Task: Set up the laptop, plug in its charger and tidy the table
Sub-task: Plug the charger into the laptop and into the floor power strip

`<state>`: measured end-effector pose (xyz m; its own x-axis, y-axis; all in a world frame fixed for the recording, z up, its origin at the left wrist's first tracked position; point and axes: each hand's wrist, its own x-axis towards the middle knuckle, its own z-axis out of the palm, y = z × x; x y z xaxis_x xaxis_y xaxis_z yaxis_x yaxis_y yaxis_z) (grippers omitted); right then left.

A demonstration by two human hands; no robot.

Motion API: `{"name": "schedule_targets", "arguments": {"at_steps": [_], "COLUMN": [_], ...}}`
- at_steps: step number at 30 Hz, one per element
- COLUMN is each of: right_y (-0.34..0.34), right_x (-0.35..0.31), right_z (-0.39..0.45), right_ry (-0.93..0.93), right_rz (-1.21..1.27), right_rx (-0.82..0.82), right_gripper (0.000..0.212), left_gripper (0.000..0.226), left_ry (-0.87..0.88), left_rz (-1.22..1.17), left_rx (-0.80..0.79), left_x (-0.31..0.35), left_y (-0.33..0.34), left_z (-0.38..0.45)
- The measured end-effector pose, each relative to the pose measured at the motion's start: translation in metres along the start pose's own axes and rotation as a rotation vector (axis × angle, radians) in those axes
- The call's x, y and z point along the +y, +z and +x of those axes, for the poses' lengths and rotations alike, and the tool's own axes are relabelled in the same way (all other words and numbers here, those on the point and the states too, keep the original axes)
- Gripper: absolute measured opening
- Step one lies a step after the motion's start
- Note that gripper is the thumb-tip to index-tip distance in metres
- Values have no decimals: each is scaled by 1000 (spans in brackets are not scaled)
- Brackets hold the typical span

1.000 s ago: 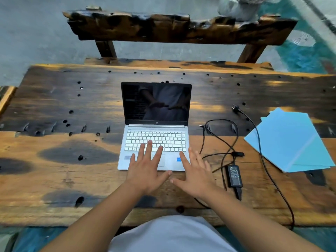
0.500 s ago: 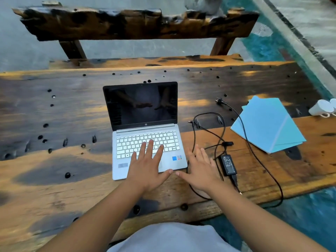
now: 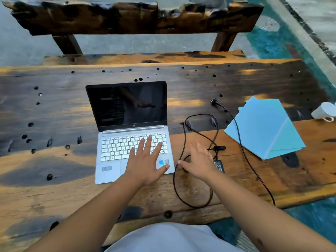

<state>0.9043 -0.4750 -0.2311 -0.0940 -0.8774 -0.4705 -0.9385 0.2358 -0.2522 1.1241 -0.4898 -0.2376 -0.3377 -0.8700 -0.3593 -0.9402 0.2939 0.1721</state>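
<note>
Left hand (image 3: 145,160), right hand (image 3: 198,160) apparently flat

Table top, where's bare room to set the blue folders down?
Bare wood lies left of the laptop and behind its screen. Crowded: right of it, charger cable loops, the right hand and blue folders.

Single head cam, looks fwd and down over table (image 3: 54,188); near, arms reach in from bottom.

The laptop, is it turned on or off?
It looks off, or asleep. The laptop is open, but its screen is black, showing only reflections.
</note>
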Motion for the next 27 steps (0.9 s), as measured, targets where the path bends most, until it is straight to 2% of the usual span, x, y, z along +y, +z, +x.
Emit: {"name": "schedule_targets", "arguments": {"at_steps": [4, 10, 13, 17, 22, 27], "right_y": [-18, -31, -26, -11, 3, 14], "right_x": [22, 38, 37, 34, 34, 33], "right_z": [34, 94, 120, 150, 186, 206], "right_ry": [-57, -79, -79, -78, -113, -103], "right_rz": [62, 113, 122, 167, 152, 129], "right_rx": [-47, -121, -145, -161, -113, 15], "right_gripper": [75, 69, 58, 55, 57, 28], "left_gripper": [87, 89, 88, 87, 78, 64], "left_ry": [-39, -94, -83, -89, -89, -57], "left_rz": [-43, -45, -39, -18, -12, -39], "left_rx": [-22, -62, -15, 16, -1, 49], "left_x": [26, 43, 44, 37, 28, 22], "left_y": [4, 16, 24, 37, 59, 69], "left_z": [20, 66, 89, 118, 145, 157]}}
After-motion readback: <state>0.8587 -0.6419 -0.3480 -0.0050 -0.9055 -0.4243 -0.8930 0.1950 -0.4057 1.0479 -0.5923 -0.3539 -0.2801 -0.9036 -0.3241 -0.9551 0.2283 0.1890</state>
